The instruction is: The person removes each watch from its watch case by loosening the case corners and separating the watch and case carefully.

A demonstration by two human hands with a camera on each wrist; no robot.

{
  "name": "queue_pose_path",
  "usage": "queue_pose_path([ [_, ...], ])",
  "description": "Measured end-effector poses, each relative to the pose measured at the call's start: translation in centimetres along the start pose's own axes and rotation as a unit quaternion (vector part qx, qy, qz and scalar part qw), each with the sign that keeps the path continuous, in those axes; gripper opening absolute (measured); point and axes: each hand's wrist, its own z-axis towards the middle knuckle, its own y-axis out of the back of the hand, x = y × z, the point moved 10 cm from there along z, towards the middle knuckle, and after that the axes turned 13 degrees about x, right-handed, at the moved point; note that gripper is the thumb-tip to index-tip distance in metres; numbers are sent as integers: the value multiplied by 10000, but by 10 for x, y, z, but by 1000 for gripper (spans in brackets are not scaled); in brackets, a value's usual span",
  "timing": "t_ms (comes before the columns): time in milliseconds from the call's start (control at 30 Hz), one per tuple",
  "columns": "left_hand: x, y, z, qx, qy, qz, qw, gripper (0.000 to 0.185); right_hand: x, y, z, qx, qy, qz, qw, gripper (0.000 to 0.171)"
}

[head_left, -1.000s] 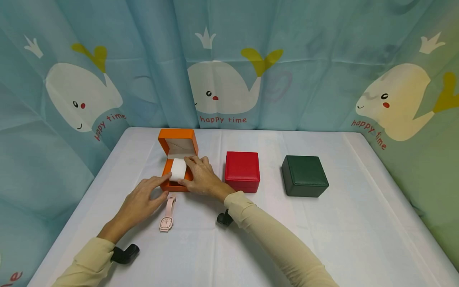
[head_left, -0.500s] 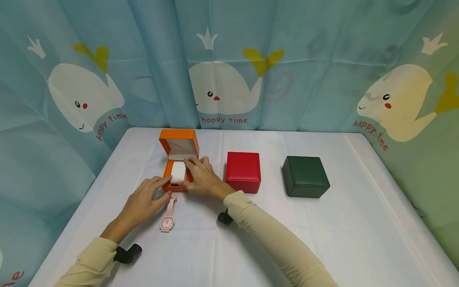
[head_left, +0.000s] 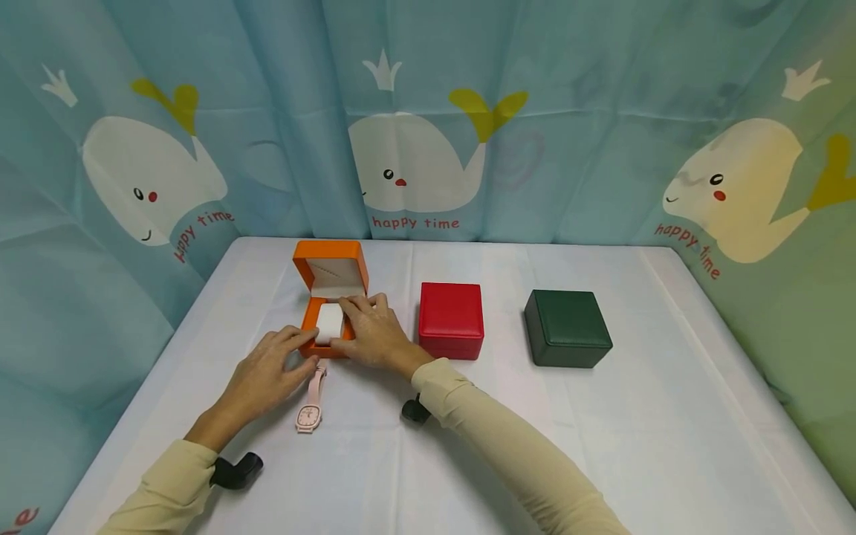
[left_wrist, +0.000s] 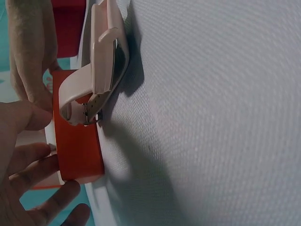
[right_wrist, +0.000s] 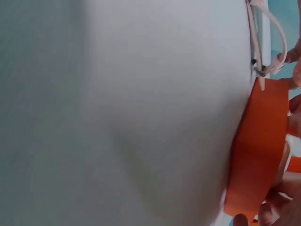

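I see my right hand [head_left: 374, 334] curled around the small white cushion [head_left: 330, 324] that sits in the open orange hinged box [head_left: 329, 297], thumb at the cushion's near end and fingers over its far end, so the hand is grasping the cushion. The box stands toward the table's far left corner, lid upright. My left hand [head_left: 267, 371] rests with relaxed fingers against the box's near left corner, touching but not gripping it. A pale pink wristwatch with a square face [head_left: 310, 403] lies flat on the white cloth-covered table [head_left: 602, 446], its strap end touching the box's front wall; the left wrist view shows this contact. To the right along the far side stand a closed red square box [head_left: 451, 319] and a closed dark green square box [head_left: 567, 328], well apart
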Motion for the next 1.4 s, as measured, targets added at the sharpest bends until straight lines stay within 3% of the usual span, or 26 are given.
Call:
queue_pose_path([
  [500, 0, -3, 2, 155, 90, -9, 9998, 47, -1, 4, 1, 50, -411, 47, 9991, 69],
  [867, 0, -5, 2, 349, 124, 139, 9992, 52, 1, 6, -1, -246, -626, 41, 9977, 65],
  [1167, 2, -5, 1, 372, 156, 52, 9992, 51, 4, 10, -8, -516, -344, 83, 9980, 63],
  [1300, 3, -4, 0, 365, 133, -107, 9992, 47, 5, 23, -13, -922, 26, 639, 9937, 49],
  [1400, 4, 0, -2, 302, 105, -175, 9993, 41, 4, 47, -19, -1521, 423, 1262, 9794, 29],
])
